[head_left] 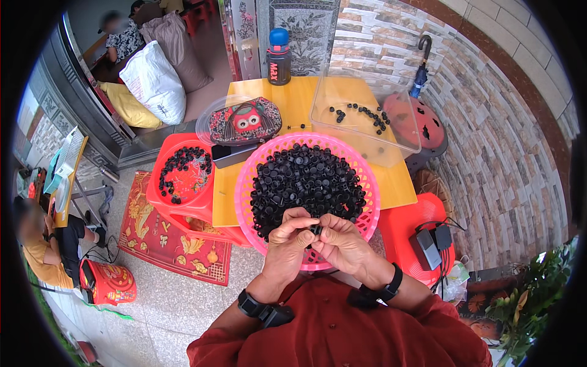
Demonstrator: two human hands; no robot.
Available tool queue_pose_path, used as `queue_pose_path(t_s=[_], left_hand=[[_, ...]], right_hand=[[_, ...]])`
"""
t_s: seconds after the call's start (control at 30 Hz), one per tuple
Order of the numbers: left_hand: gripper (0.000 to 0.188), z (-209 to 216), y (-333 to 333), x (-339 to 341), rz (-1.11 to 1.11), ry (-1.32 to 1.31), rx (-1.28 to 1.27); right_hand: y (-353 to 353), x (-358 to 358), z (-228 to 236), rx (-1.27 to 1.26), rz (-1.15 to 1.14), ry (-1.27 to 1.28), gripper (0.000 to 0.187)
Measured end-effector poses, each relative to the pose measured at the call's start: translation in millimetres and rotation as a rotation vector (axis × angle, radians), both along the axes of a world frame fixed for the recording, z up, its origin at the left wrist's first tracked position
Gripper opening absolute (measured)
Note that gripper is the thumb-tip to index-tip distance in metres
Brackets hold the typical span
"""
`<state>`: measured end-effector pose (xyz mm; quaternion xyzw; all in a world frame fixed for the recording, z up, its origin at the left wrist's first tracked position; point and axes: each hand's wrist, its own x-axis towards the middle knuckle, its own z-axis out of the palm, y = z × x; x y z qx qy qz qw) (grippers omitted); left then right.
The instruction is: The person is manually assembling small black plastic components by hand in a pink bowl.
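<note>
A small black plastic cap (315, 229) is pinched between my two hands, above the near rim of a pink basket (369, 183). My left hand (290, 239) grips it from the left with thumb and forefinger. From the other side, the closed fingers of my right hand (342, 242) hold the same cap. Beneath and beyond them, the basket is heaped with many similar black caps (306, 183). The fingers hide part of the held cap.
The basket rests on a yellow table (391, 183). A clear plastic bin (367, 137) holding several black caps, a patterned pouch (244, 121) and a bottle (279, 58) stand behind it. Red stools (183, 202) flank the table, one bearing caps. A person (46, 244) sits at far left.
</note>
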<state>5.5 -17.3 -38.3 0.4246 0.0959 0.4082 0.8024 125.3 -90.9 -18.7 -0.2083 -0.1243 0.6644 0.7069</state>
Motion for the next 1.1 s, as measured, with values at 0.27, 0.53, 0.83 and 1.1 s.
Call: queue_pose_path(t_s=[0.27, 0.53, 0.83, 1.1], left_hand=[[0.023, -5, -5, 4, -0.041, -0.095, -0.118], [0.021, -8, -9, 8, -0.056, -0.130, -0.143], [0.021, 7, -8, 8, -0.115, 0.012, -0.321], [0.019, 17, 8, 7, -0.166, 0.184, -0.031]], right_hand=[[1, -9, -6, 0.026, -0.107, -0.029, 0.010], [2, -3, -8, 0.044, -0.071, -0.037, 0.010], [-3, 3, 5, -0.111, -0.068, -0.014, 0.013], [-6, 17, 8, -0.082, -0.017, -0.087, 0.018]])
